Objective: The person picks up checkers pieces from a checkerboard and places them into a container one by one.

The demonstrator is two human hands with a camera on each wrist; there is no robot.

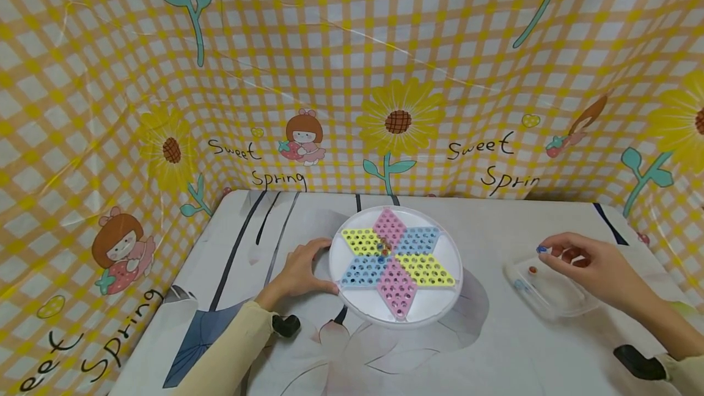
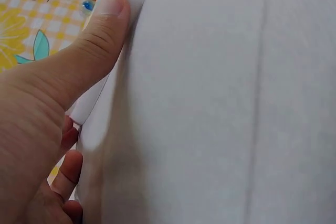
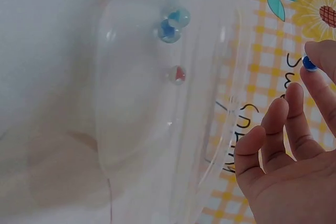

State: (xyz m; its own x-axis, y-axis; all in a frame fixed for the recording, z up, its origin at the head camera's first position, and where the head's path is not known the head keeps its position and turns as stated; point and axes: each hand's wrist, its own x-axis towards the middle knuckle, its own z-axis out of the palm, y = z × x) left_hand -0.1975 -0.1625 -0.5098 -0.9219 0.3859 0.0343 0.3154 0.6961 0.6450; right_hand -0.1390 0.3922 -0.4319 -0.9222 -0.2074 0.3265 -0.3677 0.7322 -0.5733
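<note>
A round white Chinese checkers board (image 1: 448, 307) with a pink, yellow and blue star lies on the table. My left hand (image 1: 297, 271) holds its left edge, the thumb on the rim and the fingers at the side, as the left wrist view shows. Several marbles (image 1: 383, 248) sit clustered near the star's centre. Over a clear plastic container (image 1: 574, 311), my right hand (image 1: 596, 267) pinches a blue marble (image 3: 309, 64) between thumb and index finger; its other fingers are loosely bent. Inside the container lie a red-and-clear marble (image 3: 177, 74) and two blue ones (image 3: 169, 31).
The container stands to the right of the board on the white, flower-printed table (image 1: 407, 359). A yellow checked cloth (image 1: 330, 35) with sunflowers hangs behind the table and along its sides.
</note>
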